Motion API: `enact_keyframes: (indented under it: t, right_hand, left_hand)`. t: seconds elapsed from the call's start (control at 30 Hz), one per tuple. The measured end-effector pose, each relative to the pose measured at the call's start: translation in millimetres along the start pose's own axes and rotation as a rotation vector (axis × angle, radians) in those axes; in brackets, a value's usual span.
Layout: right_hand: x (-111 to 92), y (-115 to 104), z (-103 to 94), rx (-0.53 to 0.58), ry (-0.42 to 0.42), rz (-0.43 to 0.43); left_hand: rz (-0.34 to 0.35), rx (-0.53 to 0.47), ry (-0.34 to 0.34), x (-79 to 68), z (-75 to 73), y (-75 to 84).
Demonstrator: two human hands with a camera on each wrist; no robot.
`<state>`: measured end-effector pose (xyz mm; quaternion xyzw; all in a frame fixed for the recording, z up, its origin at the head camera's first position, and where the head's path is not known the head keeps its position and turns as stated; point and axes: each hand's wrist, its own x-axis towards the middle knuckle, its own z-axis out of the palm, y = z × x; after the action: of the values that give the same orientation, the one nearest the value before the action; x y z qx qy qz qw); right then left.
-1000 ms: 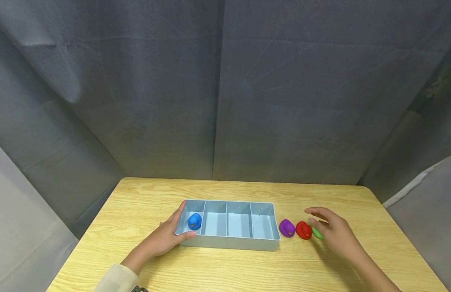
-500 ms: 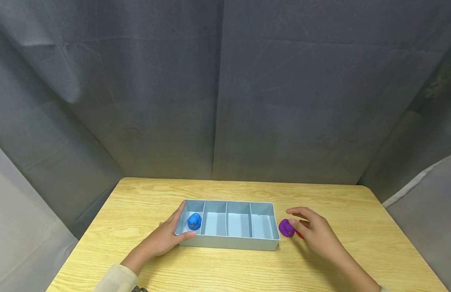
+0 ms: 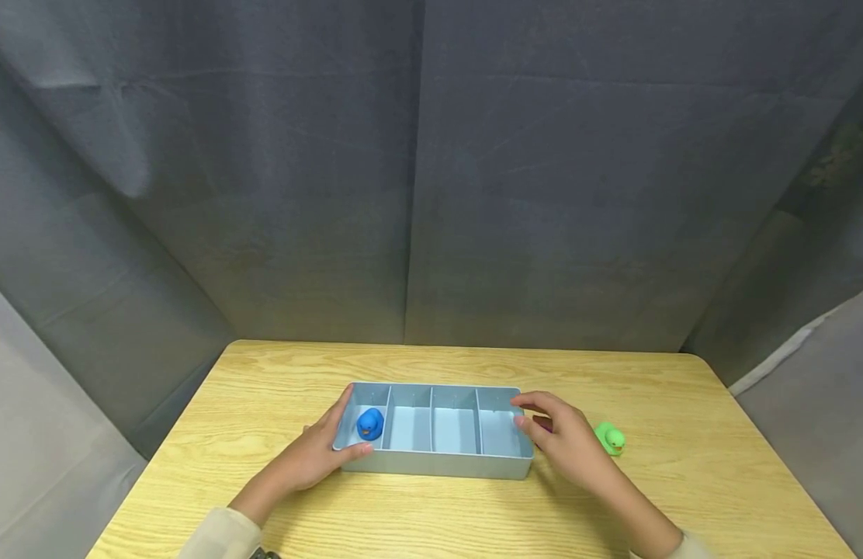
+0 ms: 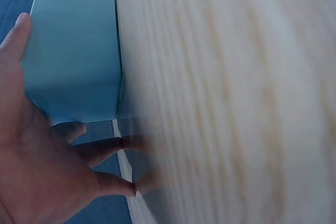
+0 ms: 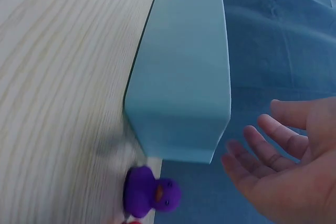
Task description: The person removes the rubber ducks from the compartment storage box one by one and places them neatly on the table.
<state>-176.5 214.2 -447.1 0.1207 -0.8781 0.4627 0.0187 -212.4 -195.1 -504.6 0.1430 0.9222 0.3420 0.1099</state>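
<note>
A pale blue box (image 3: 438, 463) divided into compartments sits on the table. In its leftmost compartment is a blue rubber duck (image 3: 370, 424). My left hand (image 3: 311, 458) rests against the box's left end, thumb over the front rim, fingers extended along the end wall. Over the box's right end hovers my right hand (image 3: 567, 442), fingers loosely bent with nothing in them. Beneath it, a purple rubber duck (image 5: 140, 191) stands beside the box, mostly hidden in the head view. Only a sliver of a red thing (image 5: 132, 222) shows below the purple duck. A green rubber duck (image 3: 611, 439) lies right of my right hand.
The wooden table (image 3: 431, 516) has rounded far corners. Grey curtains (image 3: 320, 194) hang behind it and along both sides. The box's other compartments (image 3: 454, 423) hold nothing visible.
My right hand has moved left, from over the green and red ducks to the box's right end. The green duck is uncovered again; the red duck is hidden. My left hand stays put.
</note>
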Motion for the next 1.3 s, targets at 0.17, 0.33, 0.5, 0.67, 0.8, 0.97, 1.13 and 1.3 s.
enact_keyframes:
  t: [0.17,0.33,0.5,0.67,0.8,0.97,1.13,1.3]
  right_hand:
    - [6.0,-6.6,11.6,0.002,-0.009,-0.022]
    - [12.1,-14.2,22.9,0.023,-0.026,-0.034]
    - [16.9,-21.4,33.3,0.041,-0.04,-0.05]
    - [22.0,-27.7,43.9,0.056,-0.062,-0.068]
    - [25.8,-31.8,53.3,0.079,-0.079,-0.07]
    - [29.5,-36.9,63.7,0.111,-0.089,-0.085]
    - [34.3,-43.1,74.7,0.117,-0.1,-0.107]
    - [40.0,-51.4,84.8,0.125,-0.113,-0.122]
  left_hand:
    - [-0.002,-0.003,-0.003,-0.2,-0.3,0.6]
    - [-0.001,-0.002,-0.002,0.1,-0.1,0.2]
    - [0.004,0.001,0.001,0.5,0.5,-1.2]
    - [0.007,0.0,0.001,0.7,0.6,-1.7]
    - [0.005,-0.003,0.0,0.8,0.4,-1.4]
    - [0.001,-0.002,-0.001,0.8,0.1,-0.8]
    - [0.002,0.0,0.0,0.6,-0.2,-0.7]
    - [0.001,-0.003,-0.001,0.2,-0.4,-0.2]
